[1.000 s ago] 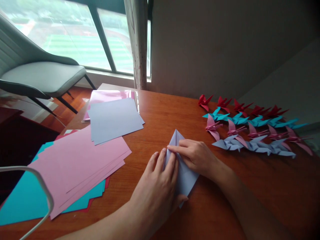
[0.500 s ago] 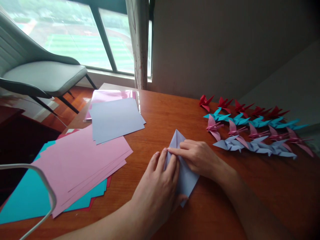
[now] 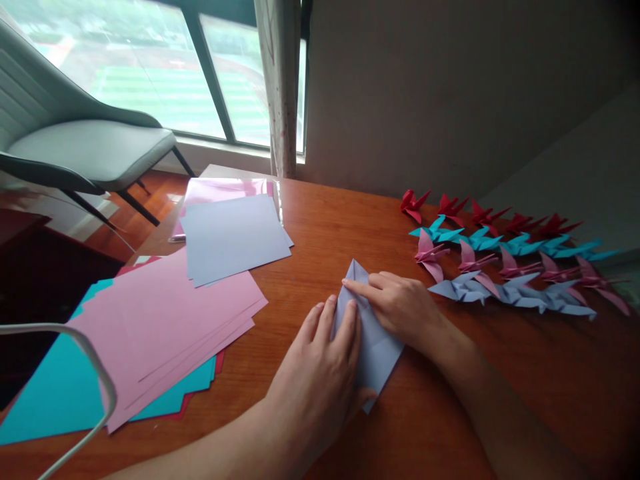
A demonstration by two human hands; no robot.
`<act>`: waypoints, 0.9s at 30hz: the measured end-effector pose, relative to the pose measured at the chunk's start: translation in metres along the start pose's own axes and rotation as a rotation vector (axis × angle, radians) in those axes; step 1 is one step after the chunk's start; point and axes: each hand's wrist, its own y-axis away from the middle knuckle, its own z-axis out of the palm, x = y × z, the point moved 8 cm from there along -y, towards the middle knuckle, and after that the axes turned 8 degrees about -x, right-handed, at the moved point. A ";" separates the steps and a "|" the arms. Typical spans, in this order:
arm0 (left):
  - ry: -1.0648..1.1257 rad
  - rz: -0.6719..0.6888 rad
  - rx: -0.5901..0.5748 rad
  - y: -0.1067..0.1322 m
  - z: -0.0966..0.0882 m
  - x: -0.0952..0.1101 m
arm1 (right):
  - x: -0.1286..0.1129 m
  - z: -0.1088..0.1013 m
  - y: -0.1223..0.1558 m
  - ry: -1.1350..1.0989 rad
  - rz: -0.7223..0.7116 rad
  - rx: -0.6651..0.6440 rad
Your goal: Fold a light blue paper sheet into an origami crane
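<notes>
A pale lavender sheet of origami paper (image 3: 380, 360), partly folded to a point at its far end, lies on the wooden table. My left hand (image 3: 323, 357) rests over its left side, fingers stretched out and pressing it down; part of the paper is hidden beneath. On the upper left edge, near the pointed tip, lies the outstretched index finger of my right hand (image 3: 400, 307). The other fingers of that hand are curled above the paper's right side, and I see nothing held in them.
To the right stand rows of folded cranes: red (image 3: 453, 209), turquoise (image 3: 480, 238), pink (image 3: 470, 257) and lavender (image 3: 465, 288). Left lie pink sheets (image 3: 170, 320) over turquoise sheets (image 3: 40, 400), with lavender sheets (image 3: 237, 233) beyond. A white cable (image 3: 107, 393) loops at lower left.
My right index finger has slid along the paper's left edge, away from me toward the pointed tip. My left hand stays pressed in nearly the same place.
</notes>
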 end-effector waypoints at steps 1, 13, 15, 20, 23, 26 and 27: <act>-0.002 0.003 -0.002 0.000 0.000 0.000 | 0.001 0.001 -0.001 0.006 0.032 0.000; 0.009 -0.006 0.020 0.001 0.000 -0.001 | 0.009 0.001 -0.011 -0.039 0.286 -0.003; 0.012 -0.003 0.019 0.001 0.000 -0.001 | 0.010 0.002 -0.011 -0.044 0.294 0.005; 0.018 0.009 0.014 0.000 0.000 -0.001 | 0.012 0.004 -0.009 -0.050 0.287 0.064; 0.024 0.010 0.011 0.000 0.000 -0.001 | 0.012 0.001 -0.005 -0.052 0.257 0.139; 0.031 0.015 0.007 0.001 0.000 0.000 | 0.005 -0.002 0.000 -0.058 0.168 0.192; 0.031 0.016 0.006 0.001 0.000 0.000 | 0.001 -0.004 0.001 -0.062 0.127 0.204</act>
